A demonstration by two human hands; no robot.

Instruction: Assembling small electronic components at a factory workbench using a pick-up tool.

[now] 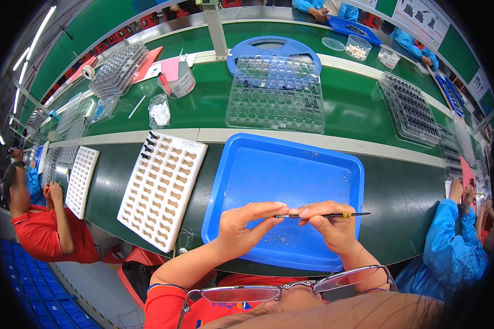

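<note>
Above a blue tray [274,170], both my hands meet with fingertips nearly touching. My right hand [335,230] is closed round a thin black pen-like tool [361,214] with a yellow band wrapped on it. The tool lies almost level, its thin end pointing left toward my left hand [240,226]. That hand is pinched at the tool's tip; whatever sits between its fingers is too small to make out. Small pale crumbs are scattered over the tray floor. Left of the tray lies a white foam holder [194,147] with rows of bone-shaped slots, several black parts [148,147] in its far-left corner.
Clear plastic blister trays [274,107] lie beyond the blue tray, against a blue reel [302,46]. More stacked trays [406,107] stand right, others [118,68] far left. A tub [181,85] and white bag [160,112] are nearby. Co-workers sit left [55,236] and right [450,236].
</note>
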